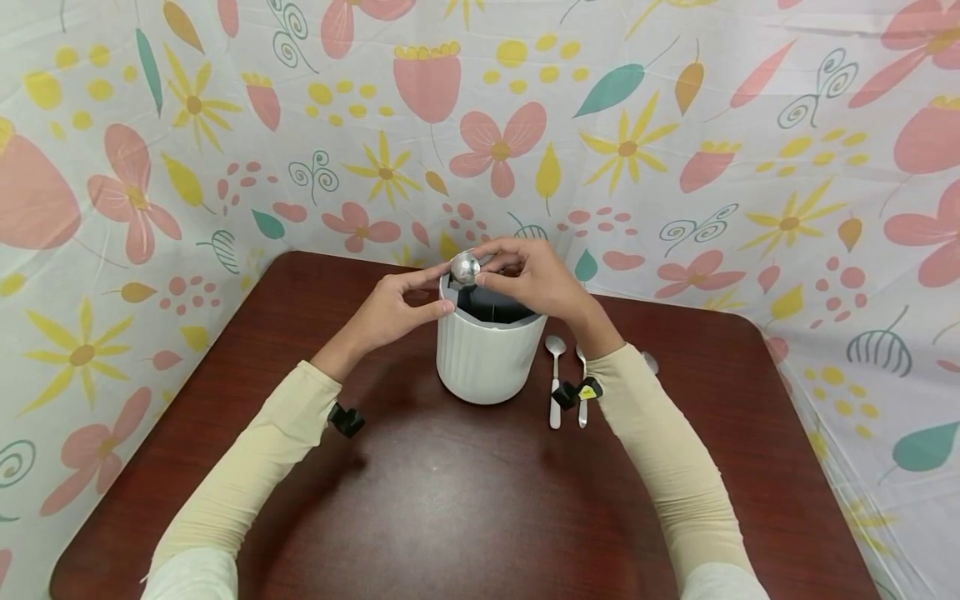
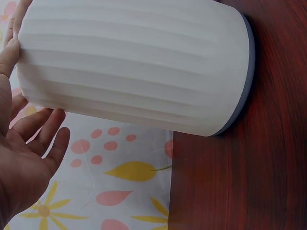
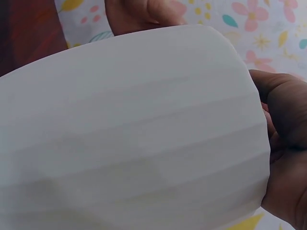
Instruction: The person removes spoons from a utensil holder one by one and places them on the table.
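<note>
A white ribbed container (image 1: 487,358) with dark inner dividers stands upright on the table. Over its left rim, my right hand (image 1: 536,275) pinches a spoon-like metal utensil (image 1: 465,268) near its shiny rounded bowl. Whatever handle it has is hidden. My left hand (image 1: 390,312) rests at the container's left rim, thumb on the front edge and forefinger reaching along the back. In the left wrist view, the other fingers (image 2: 57,139) stay loosely extended beside the ribbed wall. The right wrist view shows the container's wall covering part of my right hand (image 3: 288,139).
Right of the container, a white-handled spoon (image 1: 555,379) lies beside a second utensil (image 1: 582,408), partly covered by my right forearm. Another metal utensil's end (image 1: 650,362) shows past that sleeve. A floral cloth (image 1: 495,125) hangs behind the dark red-brown table (image 1: 420,517).
</note>
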{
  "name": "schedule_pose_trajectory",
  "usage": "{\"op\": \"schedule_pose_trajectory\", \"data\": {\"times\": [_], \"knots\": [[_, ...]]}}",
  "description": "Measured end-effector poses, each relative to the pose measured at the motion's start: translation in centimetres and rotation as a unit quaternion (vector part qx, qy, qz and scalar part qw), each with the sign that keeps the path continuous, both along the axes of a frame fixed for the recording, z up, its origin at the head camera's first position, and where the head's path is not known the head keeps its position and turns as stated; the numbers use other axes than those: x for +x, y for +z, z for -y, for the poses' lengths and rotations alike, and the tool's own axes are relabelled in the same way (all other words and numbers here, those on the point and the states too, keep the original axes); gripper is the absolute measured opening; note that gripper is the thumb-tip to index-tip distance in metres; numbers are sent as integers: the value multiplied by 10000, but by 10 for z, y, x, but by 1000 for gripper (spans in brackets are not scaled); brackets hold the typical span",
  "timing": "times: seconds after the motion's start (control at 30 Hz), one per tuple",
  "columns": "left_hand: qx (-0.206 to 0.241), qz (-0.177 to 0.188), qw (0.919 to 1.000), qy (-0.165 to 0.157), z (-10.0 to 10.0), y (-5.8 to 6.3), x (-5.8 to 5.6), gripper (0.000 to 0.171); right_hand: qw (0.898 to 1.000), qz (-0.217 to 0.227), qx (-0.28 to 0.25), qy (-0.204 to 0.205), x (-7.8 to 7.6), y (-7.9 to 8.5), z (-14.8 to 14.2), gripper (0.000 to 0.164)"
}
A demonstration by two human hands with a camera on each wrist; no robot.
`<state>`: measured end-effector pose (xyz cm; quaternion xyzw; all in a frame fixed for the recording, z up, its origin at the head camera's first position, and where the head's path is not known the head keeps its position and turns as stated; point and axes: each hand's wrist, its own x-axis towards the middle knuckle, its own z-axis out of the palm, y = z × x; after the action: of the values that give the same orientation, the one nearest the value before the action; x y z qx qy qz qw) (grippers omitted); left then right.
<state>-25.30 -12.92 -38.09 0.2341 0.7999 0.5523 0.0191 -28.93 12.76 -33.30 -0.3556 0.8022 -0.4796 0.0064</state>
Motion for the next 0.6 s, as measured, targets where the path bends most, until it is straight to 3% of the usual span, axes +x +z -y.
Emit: {"op": "schedule_pose_trajectory", "data": {"times": [0.17, 0.3, 0.6], "knots": [[-46, -22, 10000, -21, -2, 17, 14, 59, 9990, 183, -398, -121, 1, 2, -1, 29], [-20, 14, 10000, 9, -3, 19, 15, 58, 9971, 195, -679, -291, 2, 6, -2, 29], [-9, -15, 10000, 13, -4, 19, 15, 58, 9877, -353, -1478, -363, 2, 20, -4, 26]]}}
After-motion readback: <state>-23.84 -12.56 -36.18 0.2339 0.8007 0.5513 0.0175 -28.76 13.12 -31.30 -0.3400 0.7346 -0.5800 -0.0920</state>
